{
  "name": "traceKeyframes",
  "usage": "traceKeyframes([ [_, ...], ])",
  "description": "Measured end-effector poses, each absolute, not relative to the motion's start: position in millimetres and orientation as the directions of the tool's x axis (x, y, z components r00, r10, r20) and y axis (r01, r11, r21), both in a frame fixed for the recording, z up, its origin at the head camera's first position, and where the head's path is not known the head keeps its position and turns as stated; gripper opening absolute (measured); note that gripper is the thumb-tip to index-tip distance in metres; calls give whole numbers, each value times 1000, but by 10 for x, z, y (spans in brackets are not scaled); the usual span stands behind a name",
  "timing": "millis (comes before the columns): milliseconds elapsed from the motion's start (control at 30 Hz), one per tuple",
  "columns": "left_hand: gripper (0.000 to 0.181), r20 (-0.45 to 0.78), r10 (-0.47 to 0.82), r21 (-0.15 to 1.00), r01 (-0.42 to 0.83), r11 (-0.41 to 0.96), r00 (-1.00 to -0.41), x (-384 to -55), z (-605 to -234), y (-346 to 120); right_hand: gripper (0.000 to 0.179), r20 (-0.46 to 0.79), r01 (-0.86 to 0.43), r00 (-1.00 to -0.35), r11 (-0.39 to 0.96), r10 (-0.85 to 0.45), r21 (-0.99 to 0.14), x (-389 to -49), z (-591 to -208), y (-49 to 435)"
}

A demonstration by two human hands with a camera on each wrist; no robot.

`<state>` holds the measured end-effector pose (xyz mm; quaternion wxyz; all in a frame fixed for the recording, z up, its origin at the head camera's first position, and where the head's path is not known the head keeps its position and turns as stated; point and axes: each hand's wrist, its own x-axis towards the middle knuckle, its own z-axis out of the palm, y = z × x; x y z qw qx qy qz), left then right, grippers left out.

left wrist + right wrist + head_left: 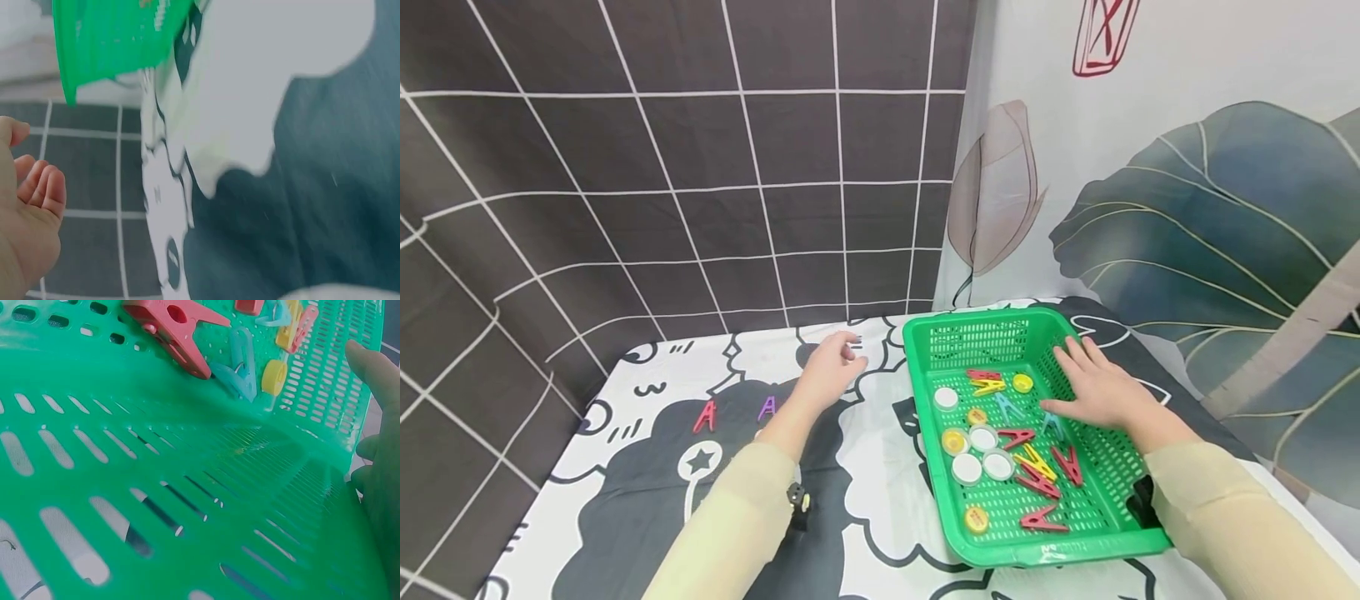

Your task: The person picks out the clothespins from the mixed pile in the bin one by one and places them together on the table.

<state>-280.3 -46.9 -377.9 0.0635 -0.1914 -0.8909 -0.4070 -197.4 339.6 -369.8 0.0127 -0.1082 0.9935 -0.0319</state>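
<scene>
Below both grips spreads a soft cloth (880, 467) printed with dark and white cartoon shapes, slightly creased. Ahead of the left grip (830, 371) hangs dark fabric (797, 142) crossed by white lines, rippled where it meets the cloth. Beyond the right grip (1101, 389) hangs a pale drape (1022, 50) bearing a large blue-grey leaf print (1210, 217).

Under the right grip, and to the right of the left grip, sits the green basket (1060, 553), smooth moulded plastic, rectangular with rounded corners and slotted walls. The right grip is released, fingers spread at the basket's right side; whether it touches the wall I cannot tell. The left grip is released too, fingers loosely bent, holding nothing above the cloth.

On the basket's floor, lower than the right grip and left of it, lie plastic clips: a glossy red clip (165, 331) with a round hole, a translucent blue clip (240, 387), others yellow. Among them are 4 round white discs (966, 469) and ridged yellow caps (274, 377). Left of the left grip, on the cloth, lie 2 A-shaped pieces, the red piece (705, 417) and the purple piece (767, 407).
</scene>
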Motion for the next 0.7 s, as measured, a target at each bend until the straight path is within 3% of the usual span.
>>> traceKeyframes([
  [267,35,318,408,679,506,532,-856,-2691,-3622,-88,95,-29,-200,-979,976,-203,-80,-1978,-3714,3413],
  [700,35,143,680,643,589,489,-720,-2495,-3282,525,96,-32,-213,-976,975,-216,-70,-2013,-3706,3406],
])
